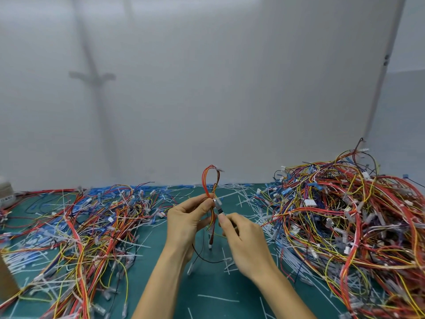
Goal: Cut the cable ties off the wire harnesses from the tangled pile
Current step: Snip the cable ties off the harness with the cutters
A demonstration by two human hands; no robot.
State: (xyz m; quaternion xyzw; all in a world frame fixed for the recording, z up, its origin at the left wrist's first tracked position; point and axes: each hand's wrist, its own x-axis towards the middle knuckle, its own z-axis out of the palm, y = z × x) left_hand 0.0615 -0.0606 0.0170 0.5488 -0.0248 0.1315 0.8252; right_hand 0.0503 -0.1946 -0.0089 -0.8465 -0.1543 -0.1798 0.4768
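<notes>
My left hand [185,218] pinches a small wire harness [210,180] of red, orange and yellow wires, held upright above the green mat, its loop standing up and its ends hanging below my fingers. My right hand [241,238] grips a small metal cutter [218,207] whose tip is at the harness just beside my left fingertips, where a clear cable tie [218,200] sits. A tall tangled pile of harnesses [354,215] lies on the right. A flatter spread of harnesses [87,222] lies on the left.
Cut white and blue cable ties [243,199] litter the green mat [207,295] between the piles and along the back wall. A brown cardboard edge [7,279] stands at the left border. A grey wall closes the back.
</notes>
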